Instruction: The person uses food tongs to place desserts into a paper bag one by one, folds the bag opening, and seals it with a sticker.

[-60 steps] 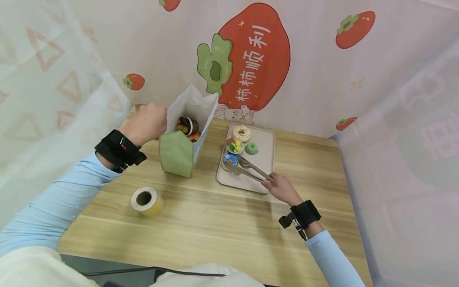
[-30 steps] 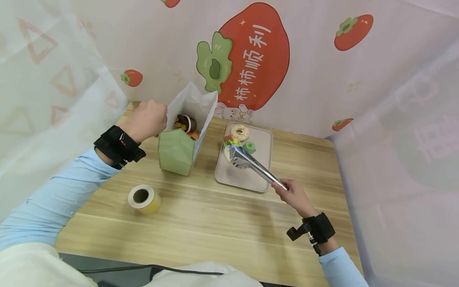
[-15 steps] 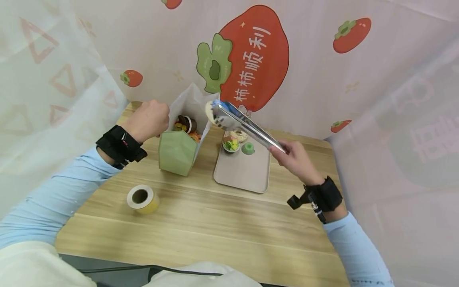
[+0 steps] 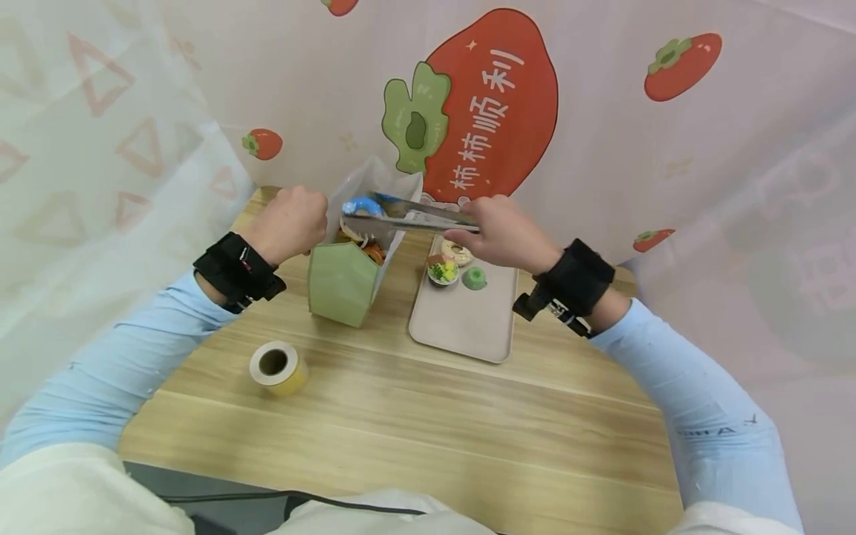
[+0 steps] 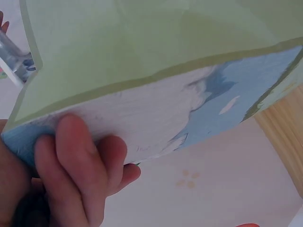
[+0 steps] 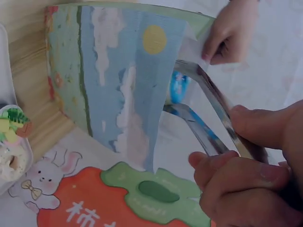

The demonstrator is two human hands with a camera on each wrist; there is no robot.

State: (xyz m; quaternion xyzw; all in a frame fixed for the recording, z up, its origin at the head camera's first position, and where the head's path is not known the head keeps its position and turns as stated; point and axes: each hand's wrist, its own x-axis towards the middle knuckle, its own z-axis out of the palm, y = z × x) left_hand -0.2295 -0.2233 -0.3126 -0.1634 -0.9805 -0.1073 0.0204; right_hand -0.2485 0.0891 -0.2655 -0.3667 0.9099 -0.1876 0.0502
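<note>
From the head camera, the left hand (image 4: 284,227) has its fingers bent in and grips the near-left rim of a tall green paper bag (image 4: 342,282); the right hand (image 4: 498,230) is curled round a pair of silver metal tongs (image 4: 428,217), its hold partway closed, the tongs' two arms standing apart; at their far end a ring doughnut with bright blue icing (image 4: 363,206) sits in the mouth of the bag, above other food pieces inside; I cannot tell whether the tongs pinch it; to the right lies a beige rectangular tray (image 4: 461,327), bearing a pale speckled ring doughnut (image 4: 461,256), a small bowl of green, yellow and brown food (image 4: 443,271) and a round green piece (image 4: 475,279); a white-and-yellow roll (image 4: 277,368) stands on the pale wooden table (image 4: 401,401), nearer the person.

From the left wrist, bent fingers press on the bag's blue-and-white painted side; the thumb's hold is hidden.

From the right wrist, thumb and fingers clasp the tongs; the blue icing shows between their spread arms, partly behind the bag's painted side; the left hand is at the rim beyond.
</note>
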